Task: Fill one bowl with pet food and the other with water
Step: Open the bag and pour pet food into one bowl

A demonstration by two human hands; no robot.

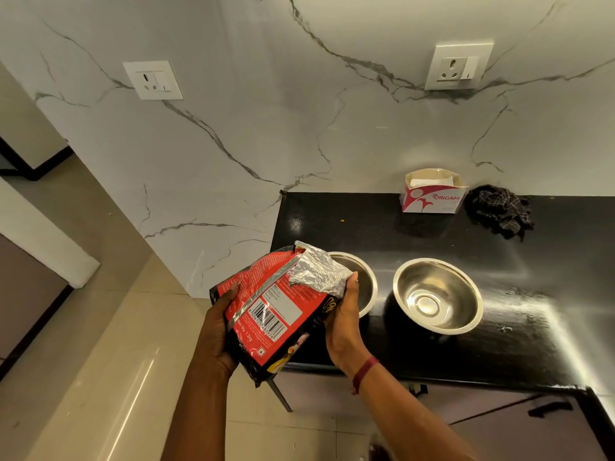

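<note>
A red and black pet food bag [269, 314] with a silver folded top is held in both hands above the counter's left end. My left hand [219, 327] grips its left side and bottom. My right hand [342, 321] grips its right side near the silver top. Two steel bowls stand on the black counter [532, 327]. The left bowl [362, 277] is partly hidden behind the bag and my right hand. The right bowl [437, 296] is in full view and holds nothing.
A white and pink tissue box [432, 194] and a dark checked cloth [499, 209] lie at the back of the counter by the marble wall. One small brown crumb [342, 220] lies near the box. Tiled floor [116, 377] stretches to the left; drawers sit below the counter.
</note>
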